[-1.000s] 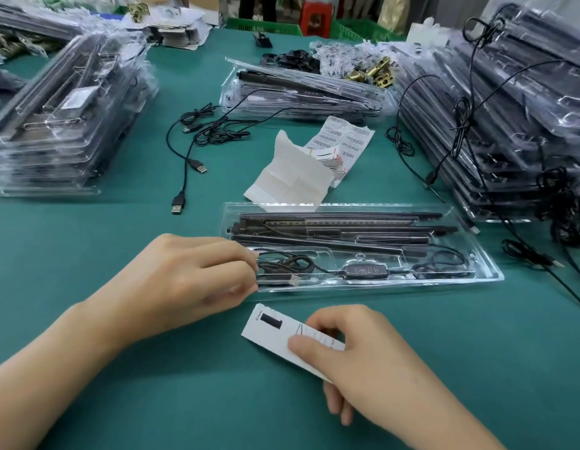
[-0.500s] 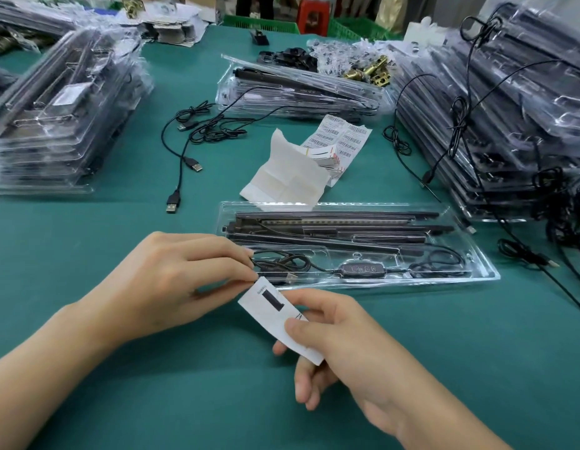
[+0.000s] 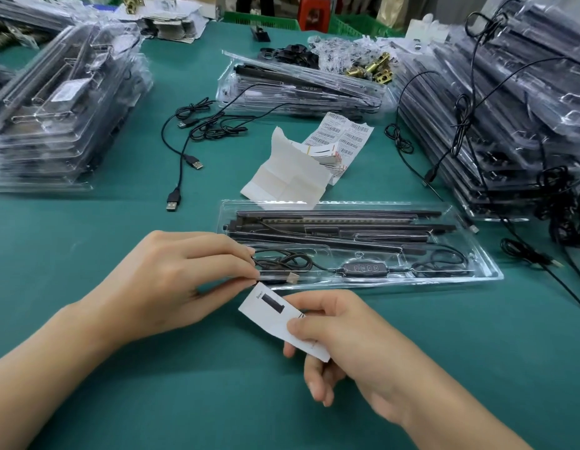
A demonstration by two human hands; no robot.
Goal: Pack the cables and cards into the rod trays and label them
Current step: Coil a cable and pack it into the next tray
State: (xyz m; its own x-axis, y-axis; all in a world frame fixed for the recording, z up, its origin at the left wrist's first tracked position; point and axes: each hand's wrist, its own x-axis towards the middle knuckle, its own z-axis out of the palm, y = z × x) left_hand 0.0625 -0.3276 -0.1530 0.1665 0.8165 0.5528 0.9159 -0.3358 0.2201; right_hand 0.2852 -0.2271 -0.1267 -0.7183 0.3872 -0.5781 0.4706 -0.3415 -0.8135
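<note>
Just before the tray [image 3: 412, 284], the right hand [image 3: 357, 345] pinches the card [image 3: 269, 315] — left hand [image 3: 171, 280] pinching the tray's corner.

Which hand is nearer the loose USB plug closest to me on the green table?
Left. The left hand, pinching the tray, sits just below the USB plug; the right hand, holding the card, is farther off, lower right.

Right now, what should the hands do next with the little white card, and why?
Probably slide the card into the clear tray at its near left end. The right hand pinches the card, its corner almost at the tray's edge, the left hand pinches that edge, and the cable already lies inside.
</note>
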